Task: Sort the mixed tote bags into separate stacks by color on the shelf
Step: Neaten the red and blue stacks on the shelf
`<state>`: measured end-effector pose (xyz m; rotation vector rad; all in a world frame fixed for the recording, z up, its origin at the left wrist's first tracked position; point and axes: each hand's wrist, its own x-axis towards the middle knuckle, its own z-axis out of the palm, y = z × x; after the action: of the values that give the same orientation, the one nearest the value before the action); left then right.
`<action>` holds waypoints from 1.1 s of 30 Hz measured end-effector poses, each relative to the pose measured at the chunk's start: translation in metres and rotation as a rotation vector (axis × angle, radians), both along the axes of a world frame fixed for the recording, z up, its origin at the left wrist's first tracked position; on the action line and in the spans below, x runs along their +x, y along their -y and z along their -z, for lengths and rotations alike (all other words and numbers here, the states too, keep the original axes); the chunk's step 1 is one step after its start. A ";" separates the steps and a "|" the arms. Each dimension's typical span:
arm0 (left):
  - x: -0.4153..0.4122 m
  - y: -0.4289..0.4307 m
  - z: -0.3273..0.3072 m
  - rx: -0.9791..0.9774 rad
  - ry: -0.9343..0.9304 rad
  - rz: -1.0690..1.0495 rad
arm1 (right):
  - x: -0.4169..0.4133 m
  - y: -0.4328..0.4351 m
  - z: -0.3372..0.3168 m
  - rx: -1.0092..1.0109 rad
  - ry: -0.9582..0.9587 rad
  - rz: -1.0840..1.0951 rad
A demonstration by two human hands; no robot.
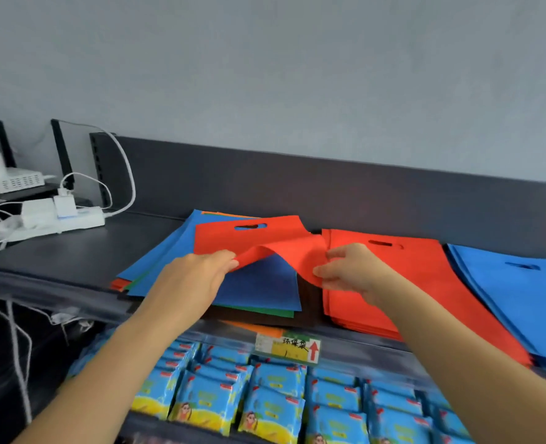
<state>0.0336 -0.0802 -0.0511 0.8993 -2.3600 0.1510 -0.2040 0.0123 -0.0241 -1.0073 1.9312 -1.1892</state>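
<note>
- Fingers of the left hand [198,277] and right hand [348,270] are pinched on a red tote bag [265,241].
- The bag is held above the mixed pile [259,290], beside the red stack [403,283] and blue stack [521,293], on the shelf [73,257].

A red bag [252,238] is seen over a blue bag [259,283]. A red stack [425,283] and blue stack [515,293] are seen beside.

Dark grey shelf [73,251]: white power strip [82,221] with chargers plugged in, far left. Mixed tote bag pile [259,290] mid, red tote stack [409,283] just beside it, blue tote stack [521,299] far right. Lowest bag in the pile looks orange, edge blurred. Price label [287,347] on front lip.
</note>
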 end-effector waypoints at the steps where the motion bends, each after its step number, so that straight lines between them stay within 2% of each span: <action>1: -0.009 -0.005 -0.003 -0.013 0.001 0.022 | -0.004 -0.005 -0.003 -0.071 -0.023 0.062; 4: -0.036 -0.019 -0.006 0.000 -0.018 0.135 | -0.030 -0.027 -0.017 -0.215 -0.087 0.218; 7: -0.069 -0.040 -0.006 0.018 -0.057 0.261 | -0.063 -0.060 -0.024 -0.254 -0.139 0.350; 11: -0.125 -0.066 0.001 0.085 0.038 0.366 | -0.101 -0.107 -0.013 -0.173 -0.329 0.475; 16: -0.178 -0.088 0.019 0.197 0.227 0.470 | -0.134 -0.158 0.011 0.067 -0.508 0.522; 21: -0.193 -0.096 0.029 0.293 0.302 0.465 | -0.151 -0.168 0.030 0.292 -0.652 0.402; 23: -0.191 -0.098 0.027 0.322 0.312 0.453 | -0.148 -0.164 0.029 0.324 -0.726 0.367; 27: -0.174 -0.100 0.017 0.305 0.278 0.418 | -0.126 -0.136 0.020 0.177 -0.808 0.286; 33: -0.099 -0.069 -0.017 0.221 0.062 0.238 | -0.058 -0.063 0.014 -0.054 -0.826 -0.035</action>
<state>-0.0658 -0.0111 -0.0343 0.7127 -2.5549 -0.1832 -0.2622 0.0758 -0.0384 -1.7432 2.4691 -0.8634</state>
